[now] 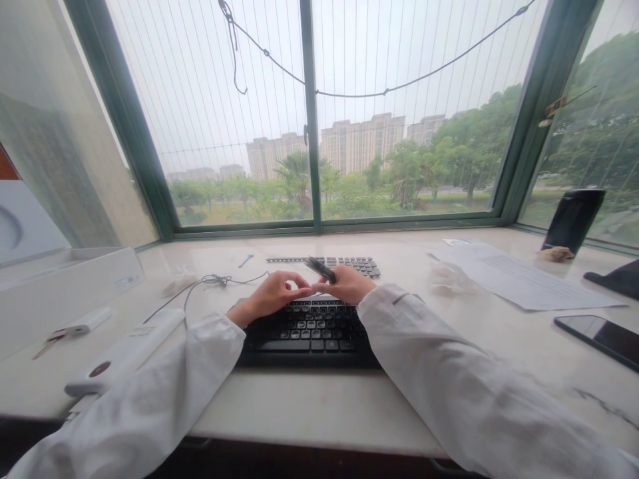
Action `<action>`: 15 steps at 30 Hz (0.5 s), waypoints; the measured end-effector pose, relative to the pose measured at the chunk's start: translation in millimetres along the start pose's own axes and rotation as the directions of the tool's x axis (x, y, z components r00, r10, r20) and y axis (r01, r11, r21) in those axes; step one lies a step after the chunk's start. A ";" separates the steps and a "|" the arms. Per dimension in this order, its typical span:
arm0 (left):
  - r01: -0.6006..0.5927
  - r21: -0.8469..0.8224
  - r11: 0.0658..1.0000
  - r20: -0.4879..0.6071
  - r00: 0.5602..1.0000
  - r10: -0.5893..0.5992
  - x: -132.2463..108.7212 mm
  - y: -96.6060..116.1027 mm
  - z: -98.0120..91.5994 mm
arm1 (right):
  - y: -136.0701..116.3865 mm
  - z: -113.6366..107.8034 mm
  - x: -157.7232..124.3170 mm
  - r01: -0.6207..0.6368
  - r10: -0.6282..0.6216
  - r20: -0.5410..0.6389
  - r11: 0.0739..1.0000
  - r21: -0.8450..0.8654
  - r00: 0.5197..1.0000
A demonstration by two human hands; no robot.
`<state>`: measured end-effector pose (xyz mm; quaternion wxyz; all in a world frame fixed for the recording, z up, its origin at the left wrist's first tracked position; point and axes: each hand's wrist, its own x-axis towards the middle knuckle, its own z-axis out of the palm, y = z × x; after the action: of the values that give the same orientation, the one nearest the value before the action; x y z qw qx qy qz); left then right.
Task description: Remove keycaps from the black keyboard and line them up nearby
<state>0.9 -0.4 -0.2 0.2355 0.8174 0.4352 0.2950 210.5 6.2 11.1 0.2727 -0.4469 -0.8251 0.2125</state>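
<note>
Both my hands meet above the far edge of a black keyboard point(309, 329) on a pale stone sill. My right hand point(348, 282) is closed around a small dark tool point(320, 269), perhaps a keycap puller, which sticks up to the left. My left hand point(273, 293) is pinched, fingertips touching the tool's lower end and the right hand. Behind them several loose dark keycaps point(349, 263) lie in rows on the sill. Both arms wear white sleeves.
A white box point(64, 286) and a white remote-like device point(124, 349) lie at left, with a thin cable point(210, 283). Papers point(519, 276), a phone point(599, 336) and a black stand point(572, 219) sit at right. A window runs behind.
</note>
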 end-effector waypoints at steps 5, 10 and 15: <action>-0.001 0.010 1.000 0.001 1.000 0.001 0.1 -1.9 0.2 | 1.0 2.7 1.2 0.012 -0.012 0.000 1.000 -0.005 1.000; -0.013 0.033 0.999 -0.004 1.000 0.013 0.4 -3.3 0.9 | 2.4 4.6 2.1 0.010 -0.010 0.014 1.000 -0.011 1.000; -0.119 0.018 0.993 -0.029 0.992 0.119 -0.4 0.0 2.0 | 9.3 7.4 6.4 0.017 -0.017 0.000 0.999 -0.041 1.000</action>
<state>2.2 -1.0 -1.7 0.2043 0.8392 0.3916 0.3172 208.7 15.6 1.6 0.2653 -0.4451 -0.8331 0.1934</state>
